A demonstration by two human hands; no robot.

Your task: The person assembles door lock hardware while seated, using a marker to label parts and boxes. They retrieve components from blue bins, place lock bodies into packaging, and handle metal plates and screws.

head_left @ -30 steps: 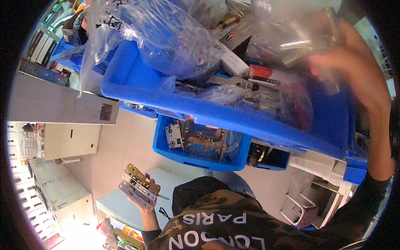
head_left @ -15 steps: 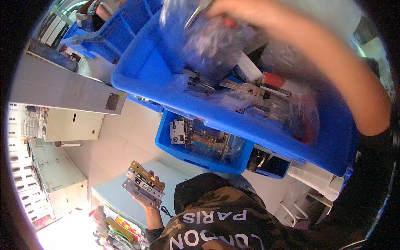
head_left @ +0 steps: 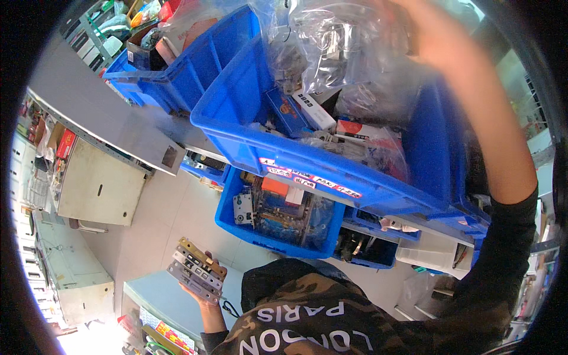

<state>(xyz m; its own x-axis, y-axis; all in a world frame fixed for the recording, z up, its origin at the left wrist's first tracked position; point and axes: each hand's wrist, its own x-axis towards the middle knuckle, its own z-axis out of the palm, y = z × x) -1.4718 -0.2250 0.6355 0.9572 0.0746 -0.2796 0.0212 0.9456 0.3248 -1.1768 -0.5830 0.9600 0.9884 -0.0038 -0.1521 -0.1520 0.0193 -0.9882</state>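
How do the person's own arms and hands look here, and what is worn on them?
Both hands are bare, with no gloves. The right hand comes out of a long black sleeve that ends at about mid-forearm, leaving the lower forearm uncovered. The left hand shows a bare wrist and forearm; no sleeve reaches it. No watch, ring or cable can be seen on either arm.

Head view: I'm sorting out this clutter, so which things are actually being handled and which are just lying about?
Being handled:
left hand holding a stack of lock plates
right hand on clear bags in the big blue bin

Lying about:
lower blue bin
grey cabinet
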